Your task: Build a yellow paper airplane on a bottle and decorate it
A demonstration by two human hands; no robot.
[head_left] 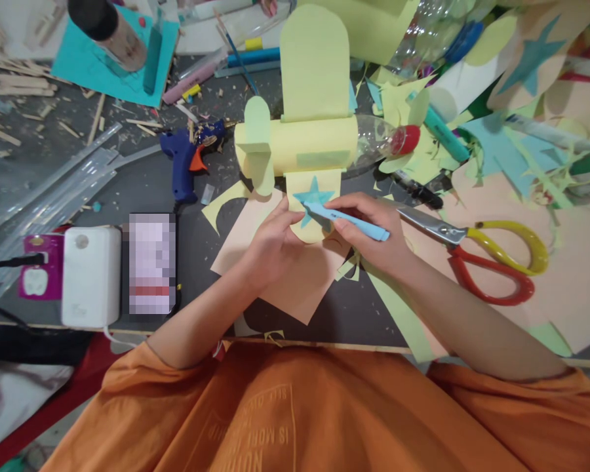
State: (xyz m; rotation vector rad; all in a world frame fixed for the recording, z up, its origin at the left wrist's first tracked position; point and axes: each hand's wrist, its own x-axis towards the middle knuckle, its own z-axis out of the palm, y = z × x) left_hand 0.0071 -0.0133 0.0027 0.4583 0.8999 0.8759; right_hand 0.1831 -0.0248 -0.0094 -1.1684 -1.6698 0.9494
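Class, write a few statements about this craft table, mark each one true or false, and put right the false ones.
1. The right hand holds a light-blue marker. True.
2. The left hand touches a paper flap bearing a star. True.
3. That star is red. False: it is blue.
4. The scissors have one yellow and one red handle. True.
5. These scissors lie on the person's left. False: they lie on the right.

Upper left of the frame: dark-capped bottle (125,51), wooden sticks (22,82). Left of centre: blue glue gun (181,157). Left: white power bank (91,278), phone (151,262). Right: red-and-yellow-handled scissors (443,231).
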